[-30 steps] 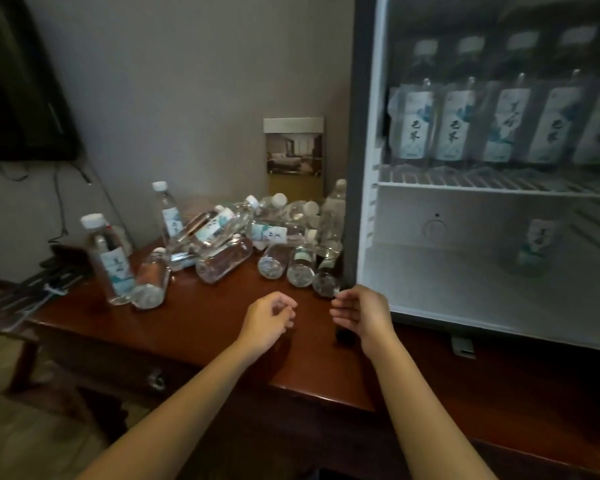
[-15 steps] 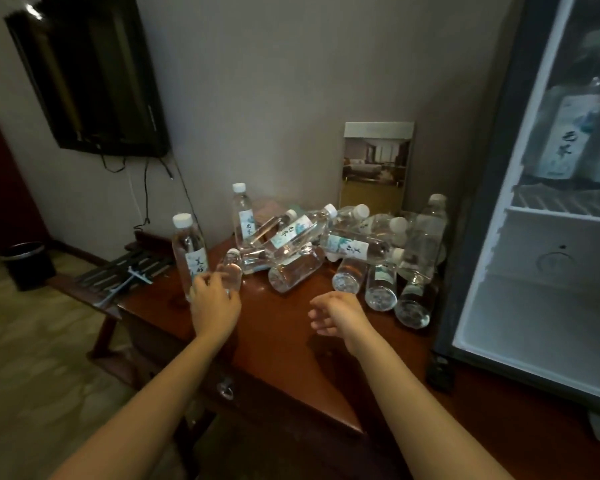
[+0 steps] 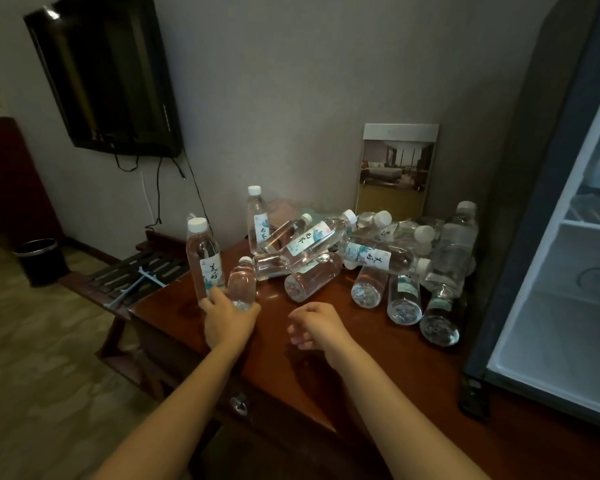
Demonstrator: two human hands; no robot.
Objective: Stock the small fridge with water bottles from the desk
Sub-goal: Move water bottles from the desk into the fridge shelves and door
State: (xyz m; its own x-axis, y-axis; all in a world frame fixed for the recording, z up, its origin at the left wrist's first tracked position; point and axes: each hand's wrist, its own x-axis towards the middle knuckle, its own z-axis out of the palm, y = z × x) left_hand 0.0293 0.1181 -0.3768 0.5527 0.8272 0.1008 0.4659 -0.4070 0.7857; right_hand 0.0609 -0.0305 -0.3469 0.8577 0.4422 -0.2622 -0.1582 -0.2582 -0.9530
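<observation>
A pile of clear water bottles (image 3: pixel 329 251) with white caps lies at the back of the dark red wooden desk (image 3: pixel 343 368); two stand upright at its left. My left hand (image 3: pixel 227 318) is closed around the bottom end of a small bottle (image 3: pixel 242 282) that lies next to the tall upright bottle (image 3: pixel 203 258), and its thumb touches that one's base. My right hand (image 3: pixel 317 323) hovers over the desk in front of the pile, fingers loosely curled, holding nothing. The small fridge (image 3: pixel 551 327) stands open at the right, its lower compartment bare in what shows.
A framed room picture (image 3: pixel 395 171) leans on the wall behind the bottles. A dark TV (image 3: pixel 108 74) hangs at the upper left with cables below it. A slatted luggage rack (image 3: pixel 142 275) and a black bin (image 3: pixel 42 261) stand left of the desk.
The view has swung left, away from the fridge. My left hand has reached out to the leftmost bottles and closed on the lying one. My right hand has stayed above the desk.
</observation>
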